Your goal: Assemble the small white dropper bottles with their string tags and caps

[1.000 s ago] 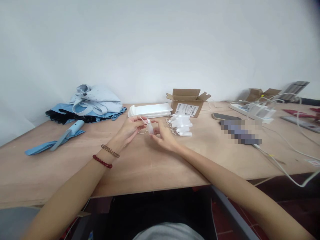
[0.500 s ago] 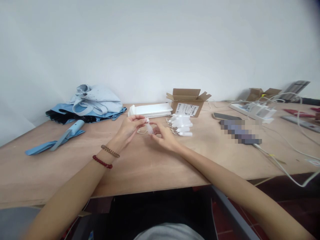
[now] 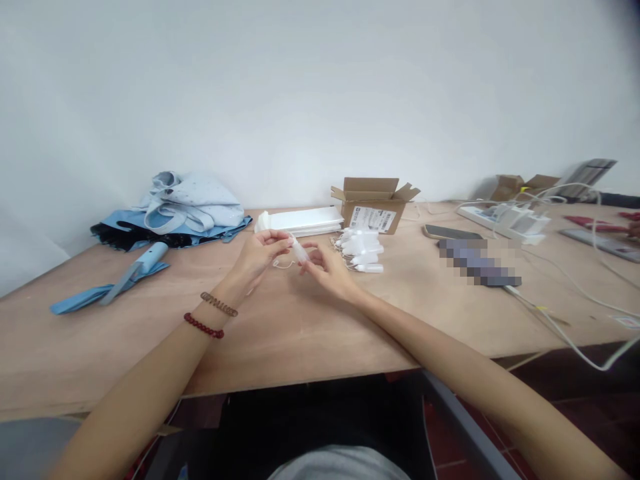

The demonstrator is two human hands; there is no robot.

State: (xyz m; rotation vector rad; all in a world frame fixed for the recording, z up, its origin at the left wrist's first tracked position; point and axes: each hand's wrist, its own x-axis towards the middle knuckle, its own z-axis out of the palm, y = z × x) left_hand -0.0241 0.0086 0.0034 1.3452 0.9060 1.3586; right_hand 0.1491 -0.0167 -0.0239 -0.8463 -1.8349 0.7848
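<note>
A small translucent white tube [image 3: 299, 251] with a thin cord is held over the table, tilted. My left hand [image 3: 261, 259] pinches its upper end between thumb and fingertips. My right hand [image 3: 329, 272] has its thumb and fingers closed on the lower end. A loop of pale cord [image 3: 284, 265] hangs beneath, between the hands. To the right of my right hand lies a heap of several similar white tubes [image 3: 363, 247] with cords at their left ends. Just behind the hands is a flat stack of white sheets or packets [image 3: 305, 219]; what they are I cannot tell.
An open cardboard box [image 3: 375, 205] stands behind the tubes. Left lie a blue umbrella [image 3: 150, 257] and folded cloth [image 3: 195, 200]. Right are phones [image 3: 453, 232], a power strip [image 3: 520, 227] with plugs, and trailing white cables [image 3: 555, 332]. Part of another person's hand [image 3: 634, 230] shows at the right edge.
The tube has turned from nearly upright to a more slanted position, its lower end shifting right. My right hand's fingers have shifted slightly on it. Both hands stay in the same place.
</note>
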